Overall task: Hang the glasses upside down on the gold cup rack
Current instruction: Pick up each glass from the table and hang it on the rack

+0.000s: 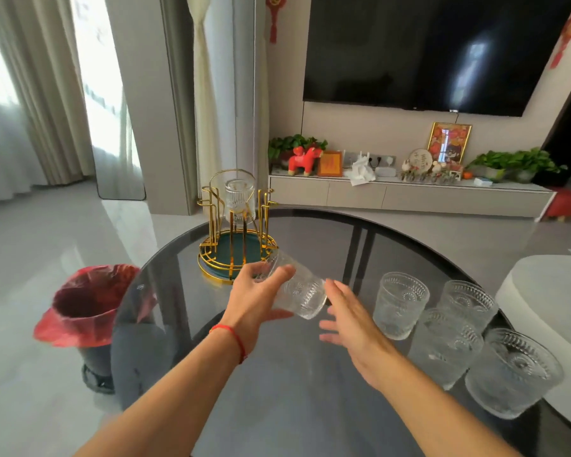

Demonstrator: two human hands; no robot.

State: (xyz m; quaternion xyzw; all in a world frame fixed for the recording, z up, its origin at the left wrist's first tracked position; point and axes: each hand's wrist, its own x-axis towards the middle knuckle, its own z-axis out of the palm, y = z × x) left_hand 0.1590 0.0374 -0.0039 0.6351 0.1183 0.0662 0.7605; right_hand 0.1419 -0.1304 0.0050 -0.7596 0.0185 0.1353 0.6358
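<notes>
One glass (299, 291) lies tilted in my left hand (254, 300), fingers (279, 273) wrapped round its bumpy, slippery, breakable side, my right hand (350, 319) wide open beside it.

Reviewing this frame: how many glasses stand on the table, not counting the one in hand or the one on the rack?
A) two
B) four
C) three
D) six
B: four embossed glasses stand upright in a cluster on the dark table to the person's right, at and; a fifth is in the left hand and a sixth hangs upside down on the gold rack.
</notes>
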